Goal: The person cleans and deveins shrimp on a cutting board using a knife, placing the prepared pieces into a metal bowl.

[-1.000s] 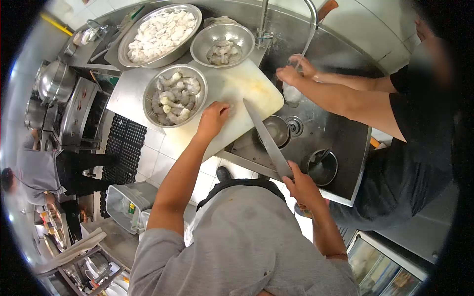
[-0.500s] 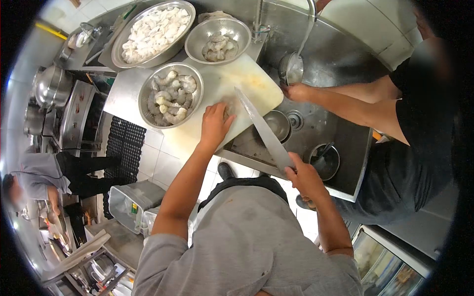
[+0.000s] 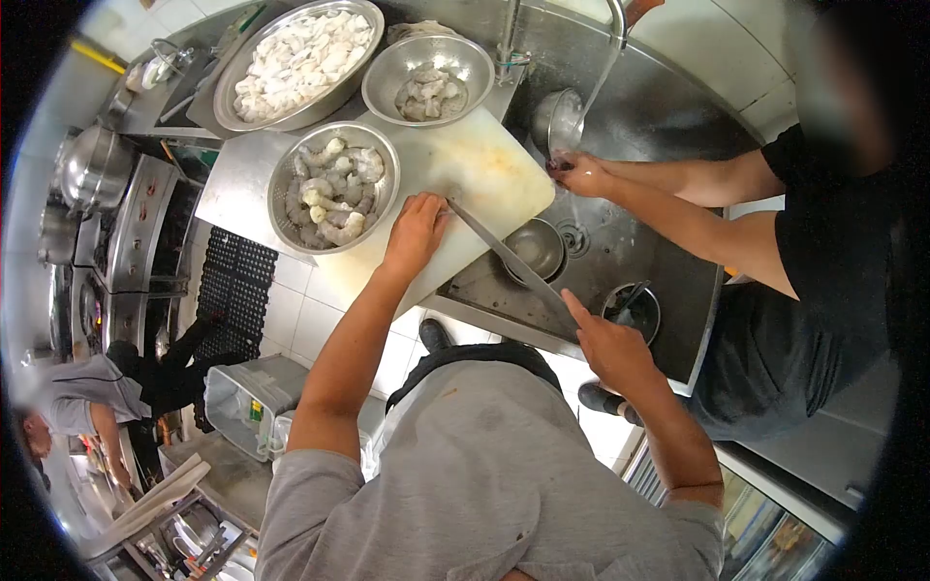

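My right hand (image 3: 612, 347) is wrapped round the handle of a long knife (image 3: 513, 261), whose blade points up and left to my left hand. My left hand (image 3: 418, 230) rests on the white cutting board (image 3: 484, 160) with its fingers bent together at the knife's tip; what they hold is too small and hidden to name. Just left of it is a perforated metal bowl of shrimp (image 3: 334, 194). Behind the board stands a second metal bowl (image 3: 426, 82) with a few peeled shrimp.
A large basin of white pieces (image 3: 305, 63) is at the back left. On the right, a co-worker's hands (image 3: 578, 174) are under running water in the sink (image 3: 649, 261), near a metal bowl (image 3: 557, 121). Another person (image 3: 87, 397) bends at the far left beside a grey bin (image 3: 254, 397).
The knife has tilted onto its edge, its tip lower and left by my left hand, whose fingers have drawn in. The co-worker's hands have come together, apart from the bowl; the far-left person has bent lower.
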Available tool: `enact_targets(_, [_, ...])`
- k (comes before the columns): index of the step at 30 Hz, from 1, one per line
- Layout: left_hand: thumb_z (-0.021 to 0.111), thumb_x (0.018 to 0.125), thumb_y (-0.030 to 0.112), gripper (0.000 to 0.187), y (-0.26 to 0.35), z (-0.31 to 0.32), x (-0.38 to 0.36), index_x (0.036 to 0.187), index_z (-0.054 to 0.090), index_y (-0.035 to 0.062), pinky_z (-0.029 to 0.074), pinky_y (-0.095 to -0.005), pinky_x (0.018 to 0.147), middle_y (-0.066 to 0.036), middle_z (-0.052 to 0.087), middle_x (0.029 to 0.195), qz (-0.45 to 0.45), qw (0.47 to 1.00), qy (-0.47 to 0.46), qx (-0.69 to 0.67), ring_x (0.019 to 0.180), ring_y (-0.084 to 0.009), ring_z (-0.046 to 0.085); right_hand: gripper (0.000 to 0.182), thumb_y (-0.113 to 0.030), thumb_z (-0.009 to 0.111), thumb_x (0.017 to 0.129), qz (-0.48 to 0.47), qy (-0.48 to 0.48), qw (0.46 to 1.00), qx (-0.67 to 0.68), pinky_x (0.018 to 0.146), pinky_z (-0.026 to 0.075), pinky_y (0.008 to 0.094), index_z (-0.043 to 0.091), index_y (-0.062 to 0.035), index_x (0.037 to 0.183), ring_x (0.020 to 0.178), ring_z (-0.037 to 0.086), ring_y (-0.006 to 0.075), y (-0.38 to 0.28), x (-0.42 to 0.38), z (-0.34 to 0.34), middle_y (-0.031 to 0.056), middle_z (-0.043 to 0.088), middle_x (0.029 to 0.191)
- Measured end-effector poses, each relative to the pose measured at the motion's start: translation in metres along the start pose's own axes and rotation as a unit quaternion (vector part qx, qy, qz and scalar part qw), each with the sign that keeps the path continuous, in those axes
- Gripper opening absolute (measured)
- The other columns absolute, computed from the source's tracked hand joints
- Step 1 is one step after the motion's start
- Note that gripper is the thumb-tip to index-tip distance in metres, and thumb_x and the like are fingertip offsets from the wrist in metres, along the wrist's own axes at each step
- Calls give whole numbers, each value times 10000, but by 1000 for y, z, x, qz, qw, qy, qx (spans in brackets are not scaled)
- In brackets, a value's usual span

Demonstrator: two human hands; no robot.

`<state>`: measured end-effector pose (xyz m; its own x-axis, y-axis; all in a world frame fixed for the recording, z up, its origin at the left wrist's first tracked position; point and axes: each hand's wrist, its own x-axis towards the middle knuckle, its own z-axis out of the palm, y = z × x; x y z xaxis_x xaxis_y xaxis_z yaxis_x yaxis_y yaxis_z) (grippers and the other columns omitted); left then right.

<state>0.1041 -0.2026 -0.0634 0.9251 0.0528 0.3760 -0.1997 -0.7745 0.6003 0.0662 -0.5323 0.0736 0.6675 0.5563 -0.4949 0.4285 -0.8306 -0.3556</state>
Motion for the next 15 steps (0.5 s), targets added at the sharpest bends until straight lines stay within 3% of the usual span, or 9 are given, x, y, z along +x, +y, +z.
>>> enact_targets(6, [673,781,7,237,3,-2,-1,1000,583,25,484,-432,821,-125,603,978,6,1000,7,2,951,-355,564,703,-72,474,913,8,-8,998,-56,699,542,489,177,-236,1528,797,676,386,-8,29,-1,221,651,900])
enact_targets(9, [670,780,10,249,2,2,-2,1013,585,34,486,-433,826,-121,599,1011,-7,1000,5,12,953,-355,563,673,-79,448,926,-17,4,999,-50,691,534,495,192,-254,1524,801,677,384,-10,55,14,233,655,924])
enact_targets(11, [660,781,7,259,1,4,-1,1027,583,38,490,-430,837,-119,590,1066,-36,999,-3,21,968,-351,560,672,-81,454,930,5,-19,999,-48,699,533,494,189,-250,1525,787,676,387,-8,42,9,248,657,925])
enact_targets(14, [628,794,10,242,15,-2,7,1027,572,43,499,-426,857,-117,558,1132,-8,996,7,84,1003,-343,552,649,-99,467,940,65,-85,994,-24,703,533,483,216,-239,1521,756,676,379,-7,1,-12,254,666,902])
enact_targets(15, [618,796,10,239,10,2,8,1028,570,46,502,-431,859,-118,550,1134,45,993,-32,108,1015,-343,548,638,-107,471,943,89,-113,989,-14,703,534,478,230,-235,1520,743,676,375,-5,-14,-19,253,669,890])
